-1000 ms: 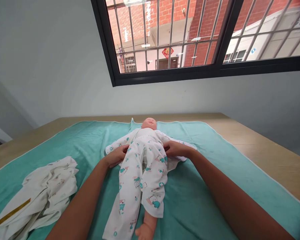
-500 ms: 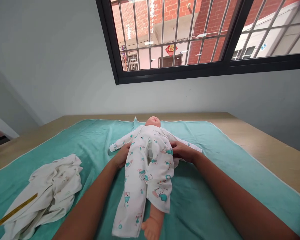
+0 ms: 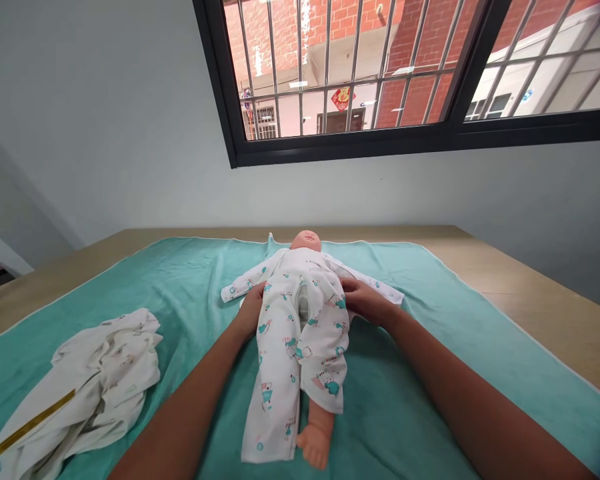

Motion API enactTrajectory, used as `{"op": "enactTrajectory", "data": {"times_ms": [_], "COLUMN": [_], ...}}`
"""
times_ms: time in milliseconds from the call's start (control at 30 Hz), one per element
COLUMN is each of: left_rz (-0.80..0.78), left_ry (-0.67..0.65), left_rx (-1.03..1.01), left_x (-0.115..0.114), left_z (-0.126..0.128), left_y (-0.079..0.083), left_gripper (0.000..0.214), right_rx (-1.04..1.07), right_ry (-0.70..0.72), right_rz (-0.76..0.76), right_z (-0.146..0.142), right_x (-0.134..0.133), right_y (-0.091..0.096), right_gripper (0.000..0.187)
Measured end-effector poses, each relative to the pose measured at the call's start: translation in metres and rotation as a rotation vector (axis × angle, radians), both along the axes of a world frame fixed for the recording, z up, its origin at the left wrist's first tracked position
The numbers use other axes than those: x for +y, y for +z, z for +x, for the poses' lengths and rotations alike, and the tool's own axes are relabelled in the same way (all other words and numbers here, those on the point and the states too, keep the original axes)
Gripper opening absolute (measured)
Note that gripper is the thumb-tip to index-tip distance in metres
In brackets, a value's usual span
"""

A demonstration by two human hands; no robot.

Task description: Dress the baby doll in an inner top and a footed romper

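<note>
A baby doll (image 3: 306, 240) lies on its back, head toward the wall, in a white printed long-sleeved top (image 3: 250, 280). White printed baby pants (image 3: 280, 347) cover its legs. One bare foot (image 3: 317, 437) sticks out of the pant leg on the right; the other leg's cuff lies flat with no foot showing. My left hand (image 3: 253, 310) is closed on the left side of the pants near the hip, fingertips partly hidden by the cloth. At the opposite hip, my right hand (image 3: 366, 300) grips the pants' right side, its fingers curled at the fabric.
A green towel (image 3: 190, 267) spreads over the wooden table (image 3: 520, 267). To the left lies a crumpled white cloth (image 3: 105, 380) with a yellow strip (image 3: 27, 427) across it. Behind the table are a wall and a barred window (image 3: 345, 140).
The pant legs and bare foot have shifted slightly up and to the right. My left hand has moved a little up and inward; my right hand has hardly moved.
</note>
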State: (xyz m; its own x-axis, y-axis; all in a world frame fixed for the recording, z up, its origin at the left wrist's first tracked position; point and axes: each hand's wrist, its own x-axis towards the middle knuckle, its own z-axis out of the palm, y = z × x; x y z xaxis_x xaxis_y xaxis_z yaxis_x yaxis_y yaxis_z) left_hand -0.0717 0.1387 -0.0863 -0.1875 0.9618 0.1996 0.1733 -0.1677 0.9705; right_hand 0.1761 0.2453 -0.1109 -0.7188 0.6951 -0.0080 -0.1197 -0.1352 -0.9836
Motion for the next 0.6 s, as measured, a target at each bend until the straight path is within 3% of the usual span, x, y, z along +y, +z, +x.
{"op": "enactTrajectory", "data": {"times_ms": [167, 333, 600], "left_rz": [-0.044, -0.077, 0.033], "left_ry": [0.046, -0.03, 0.023], "left_rx": [-0.055, -0.174, 0.031], "left_x": [0.004, 0.004, 0.005], "left_z": [-0.001, 0.003, 0.007], "left_y": [-0.006, -0.006, -0.008], "left_gripper": [0.027, 0.035, 0.027], "right_rx": [0.038, 0.053, 0.079], "right_ry": [-0.078, -0.196, -0.345], "right_rz": [-0.025, 0.021, -0.016], "right_z": [-0.005, -0.011, -0.019], "right_x": [0.0, 0.003, -0.003], "right_y": [-0.008, -0.016, -0.017], "right_gripper": [0.023, 0.028, 0.039]}}
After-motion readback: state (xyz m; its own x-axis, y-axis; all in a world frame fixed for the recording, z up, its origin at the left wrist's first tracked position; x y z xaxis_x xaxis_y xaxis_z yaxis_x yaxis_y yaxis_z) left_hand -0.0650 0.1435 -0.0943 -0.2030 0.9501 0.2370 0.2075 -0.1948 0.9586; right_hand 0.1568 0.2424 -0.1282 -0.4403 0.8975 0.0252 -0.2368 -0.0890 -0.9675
